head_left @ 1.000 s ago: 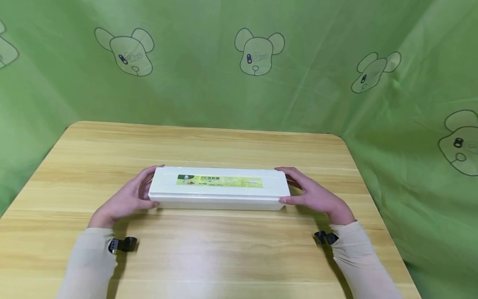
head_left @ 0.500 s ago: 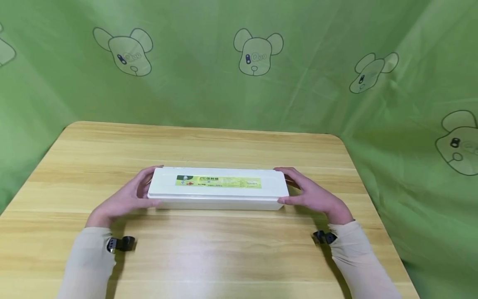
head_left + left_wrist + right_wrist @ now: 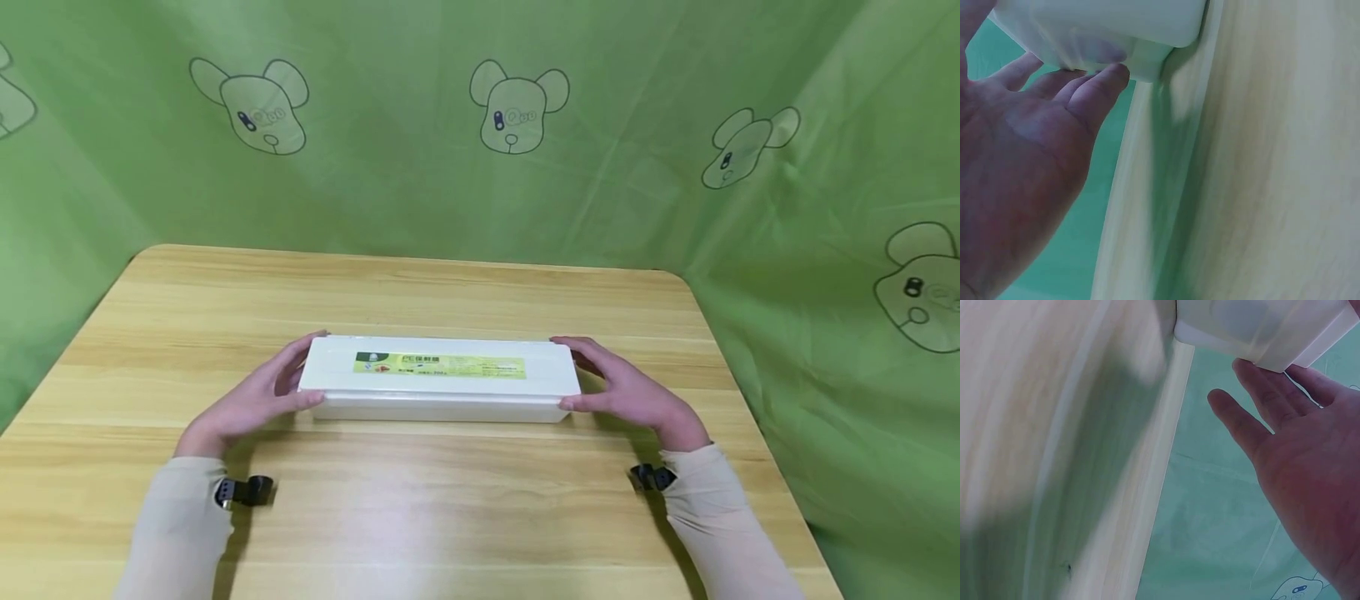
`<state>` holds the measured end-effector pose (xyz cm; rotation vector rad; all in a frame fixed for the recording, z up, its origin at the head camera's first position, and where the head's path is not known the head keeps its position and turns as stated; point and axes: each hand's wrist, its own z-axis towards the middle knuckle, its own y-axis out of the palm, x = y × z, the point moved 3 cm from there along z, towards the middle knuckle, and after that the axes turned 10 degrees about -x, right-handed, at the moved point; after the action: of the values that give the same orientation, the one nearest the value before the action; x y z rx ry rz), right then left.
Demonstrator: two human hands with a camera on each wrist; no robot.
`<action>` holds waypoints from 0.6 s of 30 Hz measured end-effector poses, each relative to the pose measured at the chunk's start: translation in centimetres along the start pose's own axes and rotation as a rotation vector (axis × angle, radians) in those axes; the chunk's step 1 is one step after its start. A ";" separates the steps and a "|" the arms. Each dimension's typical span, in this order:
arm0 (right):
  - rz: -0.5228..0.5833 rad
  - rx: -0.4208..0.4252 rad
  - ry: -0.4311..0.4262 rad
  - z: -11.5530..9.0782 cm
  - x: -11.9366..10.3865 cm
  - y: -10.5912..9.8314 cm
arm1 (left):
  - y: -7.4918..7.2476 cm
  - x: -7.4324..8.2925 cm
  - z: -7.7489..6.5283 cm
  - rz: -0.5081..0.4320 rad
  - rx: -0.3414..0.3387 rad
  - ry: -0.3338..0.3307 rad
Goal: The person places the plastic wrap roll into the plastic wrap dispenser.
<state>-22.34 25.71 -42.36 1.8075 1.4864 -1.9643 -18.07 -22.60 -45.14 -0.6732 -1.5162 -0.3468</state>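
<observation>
A long white cling film box (image 3: 442, 385) lies crosswise on the wooden table, its lid down and a yellow-green label (image 3: 465, 367) on top. My left hand (image 3: 247, 404) grips its left end, thumb on the front edge and fingers round the back corner. At the other end my right hand (image 3: 637, 396) holds it the same way. In the left wrist view, bent fingertips touch the end wall of the box (image 3: 1104, 19). The right wrist view has some fingertips against the box (image 3: 1254, 325), while one finger stands apart from it.
The wooden table (image 3: 450, 508) has rounded far corners. A green curtain (image 3: 390, 192) printed with mouse-like heads hangs behind it and along both sides. Black wrist cameras, left (image 3: 251, 490) and right (image 3: 651, 477), stick out from the sleeves.
My left thumb has shifted slightly upward on the front edge of the box. The box and my right hand stay in place.
</observation>
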 end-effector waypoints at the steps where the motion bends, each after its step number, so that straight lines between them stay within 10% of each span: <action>1: -0.003 0.001 -0.001 0.0 0.0 0.0 | 0.0 0.0 0.0 0.000 0.001 0.000; 18: -0.001 0.010 -0.067 0.0 -0.3 0.2 | 0.1 0.7 0.3 0.071 0.035 -0.031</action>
<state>-22.12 25.46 -42.26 1.7267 1.4615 -2.0150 -18.21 -22.23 -44.52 -0.7057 -1.5203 -0.2562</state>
